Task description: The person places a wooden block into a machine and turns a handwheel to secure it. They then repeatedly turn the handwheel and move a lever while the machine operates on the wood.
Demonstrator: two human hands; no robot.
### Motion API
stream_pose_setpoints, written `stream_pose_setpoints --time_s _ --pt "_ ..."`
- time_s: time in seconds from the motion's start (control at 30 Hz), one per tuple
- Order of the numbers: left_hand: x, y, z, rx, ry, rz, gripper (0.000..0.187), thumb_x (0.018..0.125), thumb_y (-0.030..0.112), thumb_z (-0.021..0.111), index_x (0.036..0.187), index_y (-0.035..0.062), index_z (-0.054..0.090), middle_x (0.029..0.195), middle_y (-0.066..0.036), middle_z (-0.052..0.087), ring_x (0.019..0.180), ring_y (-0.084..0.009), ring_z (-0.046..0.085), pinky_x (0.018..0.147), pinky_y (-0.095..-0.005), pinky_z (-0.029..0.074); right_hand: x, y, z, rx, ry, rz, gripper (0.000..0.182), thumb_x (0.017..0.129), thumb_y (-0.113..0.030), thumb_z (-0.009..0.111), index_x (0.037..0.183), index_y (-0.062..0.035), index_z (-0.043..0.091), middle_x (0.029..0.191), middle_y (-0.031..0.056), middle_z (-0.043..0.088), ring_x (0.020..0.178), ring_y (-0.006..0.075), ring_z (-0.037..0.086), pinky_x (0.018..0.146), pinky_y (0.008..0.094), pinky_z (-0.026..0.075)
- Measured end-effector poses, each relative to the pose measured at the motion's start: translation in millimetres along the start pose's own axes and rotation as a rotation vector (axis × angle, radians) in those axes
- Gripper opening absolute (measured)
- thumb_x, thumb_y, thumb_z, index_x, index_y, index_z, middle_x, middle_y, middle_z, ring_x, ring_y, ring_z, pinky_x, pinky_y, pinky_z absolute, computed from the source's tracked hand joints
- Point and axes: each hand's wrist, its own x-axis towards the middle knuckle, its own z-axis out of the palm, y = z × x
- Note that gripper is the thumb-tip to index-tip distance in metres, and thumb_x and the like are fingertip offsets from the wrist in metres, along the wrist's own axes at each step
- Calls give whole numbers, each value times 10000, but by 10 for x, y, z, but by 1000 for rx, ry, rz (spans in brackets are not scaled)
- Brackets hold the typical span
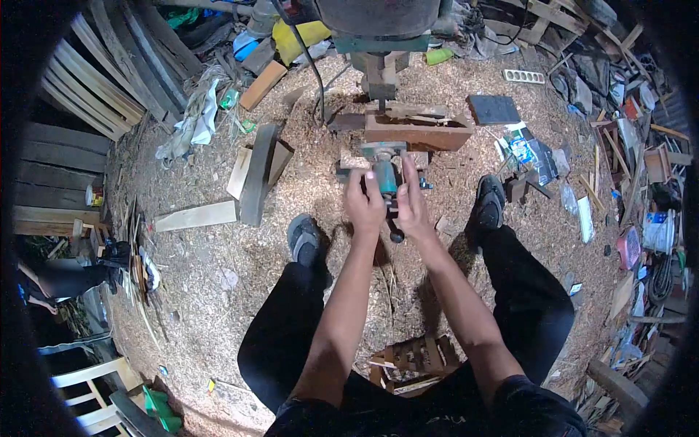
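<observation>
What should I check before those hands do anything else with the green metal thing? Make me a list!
1. One hand on each side of the green metal tool: ok, left hand and right hand.
2. Hands clear of the big machine's lower end: ok, the reddish-brown wooden piece lies between.
3. Feet apart, one shoe left, the other right: ok.
4. Gloves on: not ok, both hands are bare.
5. Floor tidy: not ok, shavings and wood scraps lie about.
6. Machine switched off: cannot tell.
</observation>
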Motion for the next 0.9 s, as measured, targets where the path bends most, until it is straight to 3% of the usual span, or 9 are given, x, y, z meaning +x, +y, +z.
stream_pose_setpoints --time_s 0.1,0.23,0.43,0.47,0.5,0.6,0.67,0.7,0.9 --pt "-50 -45 57 -74 90 -102 317 952 227 505 764 2 626 574 -121 561 533 -312 533 598 -364 448 38 35 55 -165 -19 -57 597 1024 -413 370 1439 16 391 1493 266 361 1426 447 259 1174 512 172" --pt "-164 -541 126 -533 340 -495 333 932 218 539 680 1 548 619 -26 507 629 -143 488 600 -319 392 216 -335 107 -338 -163 -69 579 1019 -436 324 1414 -35 459 1475 240 406 1411 435 298 1170 534 176" --pt "-278 -1006 215 -614 422 -463 330 906 211 470 650 5 501 612 -54 465 618 -153 452 592 -316 341 232 -346 153 -287 -179 -109 516 1026 -373 299 1292 -24 571 1408 203 499 1311 395 453 1125 482 296" --pt "-275 -1078 178 -599 314 -414 311 897 184 483 640 10 502 588 -71 455 594 -177 451 589 -329 353 227 -300 138 -173 -136 -99 519 1030 -368 289 1260 -16 593 1384 197 527 1287 382 486 1114 467 321" --pt "-250 -1088 125 -584 209 -360 296 888 157 496 629 14 503 564 -89 444 571 -202 449 585 -342 364 204 -210 168 -34 87 -142 445 1030 -313 339 1025 14 640 1115 191 635 1057 295 590 947 394 447" --pt "-172 -616 -52 -260 69 -247 386 938 209 525 627 -19 541 554 -133 538 518 -296 503 555 -398 407 106 -115 127 62 295 47 430 1033 -310 393 818 -1 600 781 139 604 770 253 563 767 374 451" --pt "-69 -244 -108 20 -179 -28 391 934 246 543 654 -25 578 633 -197 595 580 -353 585 570 -428 437 -78 117 78 187 271 318 483 1040 -348 402 720 -10 533 670 58 520 657 179 480 659 344 417" --pt "-6 -65 -49 117 -159 177 330 931 220 578 718 -28 627 584 -159 581 535 -253 599 549 -387 454 -153 220 74 247 258 459 520 1044 -366 407 672 -15 500 614 17 478 600 142 439 605 330 399" --pt "11 -105 -33 30 -220 -31 325 928 211 588 708 -25 629 555 -157 571 491 -202 560 523 -385 433 -194 153 171 251 290 455 583 1036 -382 426 631 18 551 603 -14 531 569 99 469 542 320 395"
